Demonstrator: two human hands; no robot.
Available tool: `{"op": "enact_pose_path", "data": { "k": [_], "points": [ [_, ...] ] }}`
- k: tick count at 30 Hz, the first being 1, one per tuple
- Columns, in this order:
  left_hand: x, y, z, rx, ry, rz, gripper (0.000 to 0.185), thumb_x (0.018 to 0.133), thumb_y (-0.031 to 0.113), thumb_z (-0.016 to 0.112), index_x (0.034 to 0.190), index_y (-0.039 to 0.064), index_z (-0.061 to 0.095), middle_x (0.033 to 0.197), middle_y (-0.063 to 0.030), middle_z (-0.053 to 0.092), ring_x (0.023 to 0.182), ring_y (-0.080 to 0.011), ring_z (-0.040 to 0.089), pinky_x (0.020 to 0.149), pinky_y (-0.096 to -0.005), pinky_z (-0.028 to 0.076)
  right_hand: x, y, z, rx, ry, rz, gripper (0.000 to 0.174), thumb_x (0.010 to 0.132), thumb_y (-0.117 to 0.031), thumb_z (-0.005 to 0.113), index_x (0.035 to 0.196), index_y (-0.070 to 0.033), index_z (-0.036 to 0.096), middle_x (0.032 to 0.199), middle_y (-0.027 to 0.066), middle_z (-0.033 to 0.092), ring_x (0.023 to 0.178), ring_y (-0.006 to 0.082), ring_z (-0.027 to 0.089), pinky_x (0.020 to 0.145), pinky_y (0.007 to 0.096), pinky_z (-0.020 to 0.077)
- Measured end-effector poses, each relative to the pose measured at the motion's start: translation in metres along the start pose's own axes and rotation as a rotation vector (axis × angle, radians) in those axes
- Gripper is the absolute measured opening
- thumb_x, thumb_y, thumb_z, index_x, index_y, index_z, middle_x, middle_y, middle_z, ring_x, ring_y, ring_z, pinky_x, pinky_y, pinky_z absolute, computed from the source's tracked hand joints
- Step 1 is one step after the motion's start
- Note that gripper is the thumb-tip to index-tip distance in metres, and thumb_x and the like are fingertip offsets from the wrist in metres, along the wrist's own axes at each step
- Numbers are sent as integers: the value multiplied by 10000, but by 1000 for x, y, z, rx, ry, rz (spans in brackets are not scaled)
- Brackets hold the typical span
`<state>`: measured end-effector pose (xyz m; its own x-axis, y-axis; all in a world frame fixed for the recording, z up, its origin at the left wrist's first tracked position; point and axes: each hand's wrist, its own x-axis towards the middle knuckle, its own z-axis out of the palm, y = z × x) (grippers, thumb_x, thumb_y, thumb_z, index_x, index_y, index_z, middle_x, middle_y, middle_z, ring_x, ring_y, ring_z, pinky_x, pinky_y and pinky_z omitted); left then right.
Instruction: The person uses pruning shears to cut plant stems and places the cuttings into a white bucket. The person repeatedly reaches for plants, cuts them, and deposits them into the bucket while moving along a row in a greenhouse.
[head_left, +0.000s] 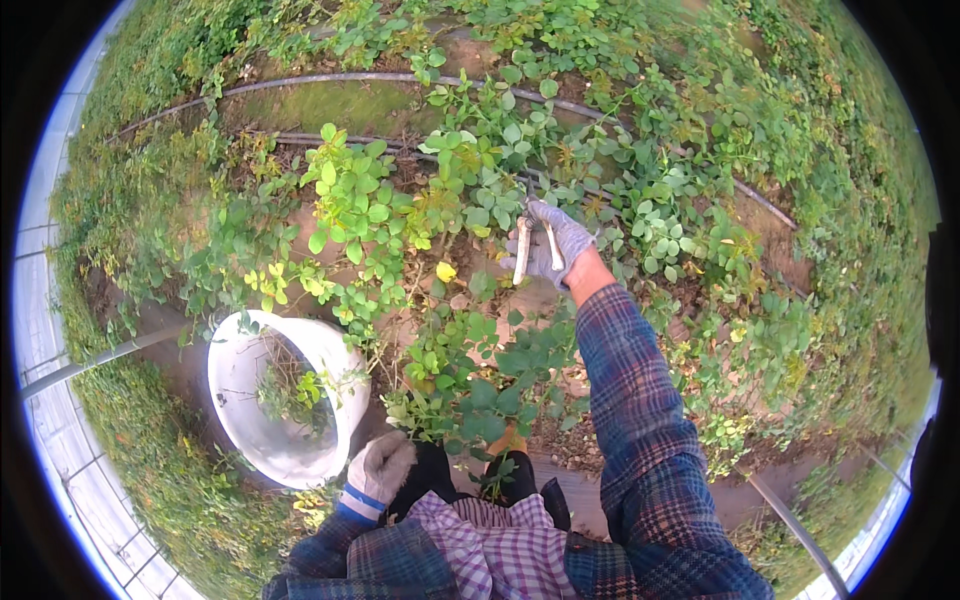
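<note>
My right hand (559, 244), in a thin grey glove, reaches forward among the leaves of rose-like bushes (517, 135). It holds pruning shears (523, 251) by their pale handles, which are spread apart. Foliage and fingers partly hide the blades. My left hand (381, 469), in a light work glove with a blue-striped cuff, is curled into a fist low by my body. Nothing shows in it. Just left of that fist, a white plastic bucket (225, 390) leans with its mouth towards me. Cut leafy stems (289, 382) lie inside the bucket.
Dark irrigation pipes (337, 77) run across the bed beyond my right hand. Metal poles stand at the left (105, 360) and lower right (795, 517). Bare soil and dry leaves show between the plants. A yellow bloom or leaf (445, 271) hangs near the middle.
</note>
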<state>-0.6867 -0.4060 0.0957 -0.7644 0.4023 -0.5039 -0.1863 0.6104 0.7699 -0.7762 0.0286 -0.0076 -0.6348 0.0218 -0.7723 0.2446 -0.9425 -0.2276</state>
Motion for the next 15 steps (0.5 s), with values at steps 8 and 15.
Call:
{"op": "enact_pose_path", "data": {
  "k": [8,15],
  "points": [
    [-5,-11,4,-520,322,-195,121,905,90,612,989,3,608,908,-60,655,857,-128,605,780,-278,499,85,15,-34,-94,341,25,325,864,-373,679,972,-78,596,864,121,626,843,353,624,813,580,506],
    [13,-85,-53,-436,705,-581,259,827,124,733,996,12,571,839,-69,638,707,-133,589,622,-285,497,24,-44,12,-171,72,-469,205,903,-279,644,988,-98,601,771,59,629,585,181,619,494,333,548]
  ]
}}
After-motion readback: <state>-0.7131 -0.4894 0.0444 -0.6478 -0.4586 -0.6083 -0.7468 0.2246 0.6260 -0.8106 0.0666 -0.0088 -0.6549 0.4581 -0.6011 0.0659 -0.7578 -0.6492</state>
